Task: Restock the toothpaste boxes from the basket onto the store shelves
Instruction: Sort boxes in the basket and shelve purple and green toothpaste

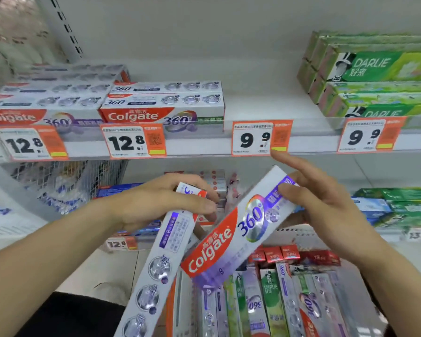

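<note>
A white store shelf (309, 144) runs across in front of you, its edge carrying orange price tags (133, 140). On it, left of the bare middle stretch, sit stacked Colgate boxes (163, 105); right of that stretch stands a green Darlie stack (374, 79). Below the shelf, both your forearms reach in from the lower corners.

Your left hand (161, 200) comes in palm down, fingers curled over the top end of a white box (158, 259) with thumb beneath, gripping it; the box hangs slanted, its lower end toward you. Your right hand (326, 203) is turned palm inward, thumb pressed on the purple end of a Colgate 360 box (233, 229), with fingers behind it; the forefinger points loosely up toward the shelf edge. That box tilts up to the right and its red end overlaps the white box.

Under both hands, more toothpaste boxes (272, 300) stand on end, packed side by side; the basket itself you cannot make out.
</note>
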